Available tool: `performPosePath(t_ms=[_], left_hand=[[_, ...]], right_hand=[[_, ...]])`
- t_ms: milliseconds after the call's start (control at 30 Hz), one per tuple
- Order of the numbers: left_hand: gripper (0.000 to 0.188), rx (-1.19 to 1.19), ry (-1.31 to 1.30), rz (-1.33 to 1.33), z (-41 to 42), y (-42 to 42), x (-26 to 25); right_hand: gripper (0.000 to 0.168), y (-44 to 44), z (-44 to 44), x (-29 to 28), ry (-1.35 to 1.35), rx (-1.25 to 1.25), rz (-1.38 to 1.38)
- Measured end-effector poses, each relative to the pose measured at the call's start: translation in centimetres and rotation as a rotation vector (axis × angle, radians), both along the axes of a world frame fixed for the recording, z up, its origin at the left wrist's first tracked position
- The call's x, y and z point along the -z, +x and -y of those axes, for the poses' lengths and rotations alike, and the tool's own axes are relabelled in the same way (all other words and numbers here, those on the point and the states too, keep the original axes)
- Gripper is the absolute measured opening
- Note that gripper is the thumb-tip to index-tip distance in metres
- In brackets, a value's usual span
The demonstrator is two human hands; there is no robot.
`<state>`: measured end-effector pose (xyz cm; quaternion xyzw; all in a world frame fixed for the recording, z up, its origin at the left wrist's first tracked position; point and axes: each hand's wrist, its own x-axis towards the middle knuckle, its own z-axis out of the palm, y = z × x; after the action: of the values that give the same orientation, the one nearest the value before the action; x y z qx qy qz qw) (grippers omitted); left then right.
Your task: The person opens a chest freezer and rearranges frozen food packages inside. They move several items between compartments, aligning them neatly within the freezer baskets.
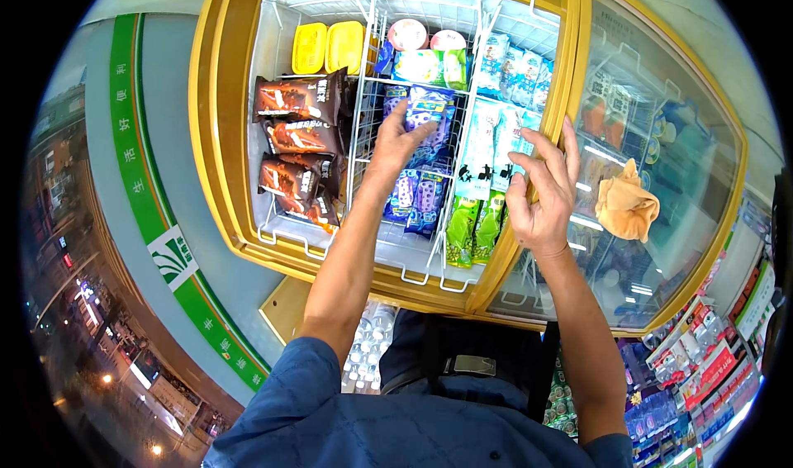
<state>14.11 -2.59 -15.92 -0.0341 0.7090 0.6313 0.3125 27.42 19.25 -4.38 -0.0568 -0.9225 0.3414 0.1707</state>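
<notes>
My left hand (399,139) reaches into the middle wire basket of a chest freezer, its fingers over blue-purple ice-cream packets (429,118); whether they grip one is unclear. My right hand (545,189) is spread above the right basket and the frame's inner edge, holding nothing. Light-blue wrapped ice pops (485,139) lie beside its fingertips, with green packets (463,235) below them. Dark brown ice-cream bags (297,99) fill the left part, near yellow tubs (344,45). Round pink-lidded cups (407,34) sit at the top of the middle basket.
The freezer's yellow frame (217,127) surrounds the baskets. A glass lid (681,177) covers the right side, with a crumpled tan cloth (627,203) on it. Bottled drinks (372,344) stand below the freezer; stocked shelves (700,369) are at lower right. A green-striped panel (133,152) is at left.
</notes>
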Motion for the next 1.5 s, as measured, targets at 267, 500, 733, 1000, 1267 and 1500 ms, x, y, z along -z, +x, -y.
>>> performPosePath(t_ms=[267,500,733,1000,1267,1500], left_hand=[[0.044,0.057,-0.023,0.412,6.4,0.7,-8.8],[0.054,0.138,-0.334,0.508,10.8,4.2,-0.9],[0.039,0.314,-0.418,0.536,14.1,6.3,4.6],[0.052,0.127,-0.409,0.461,10.3,6.5,11.2],[0.092,0.167,-0.537,0.302,9.0,8.3,8.5],[0.067,0.529,-0.924,0.163,10.5,8.7,9.2]], right_hand=[[0.017,0.2,-0.1,0.2,0.008,0.023,-0.030],[0.016,-0.2,0.0,0.3,-0.013,0.013,-0.062],[0.015,0.1,0.2,0.3,-0.017,0.020,-0.060],[0.015,-0.1,0.1,0.4,-0.004,0.003,-0.065],[0.016,0.2,0.1,0.4,-0.005,0.019,-0.057],[0.016,0.1,0.2,0.4,-0.002,0.020,-0.061]])
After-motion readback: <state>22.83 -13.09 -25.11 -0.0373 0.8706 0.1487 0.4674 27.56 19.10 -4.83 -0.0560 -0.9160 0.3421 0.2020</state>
